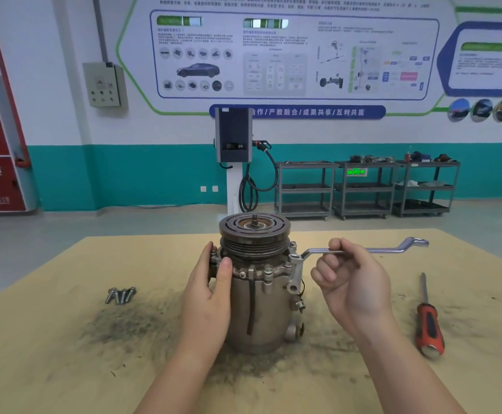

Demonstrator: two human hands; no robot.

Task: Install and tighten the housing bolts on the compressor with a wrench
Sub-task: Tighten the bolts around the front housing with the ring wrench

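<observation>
Compressor [258,309] stands upright mid-table [64,369], pulley on top. Left hand [210,297] wraps its left side, thumb across the flange. Right hand [351,279] grips the wrench [363,250] shaft, fingers curled round it; the ring end sits on a bolt [294,256] at the right rim. Spare bolts [120,295] lie in a cluster well to the left. Near the right edge rests a screwdriver [428,319].
</observation>
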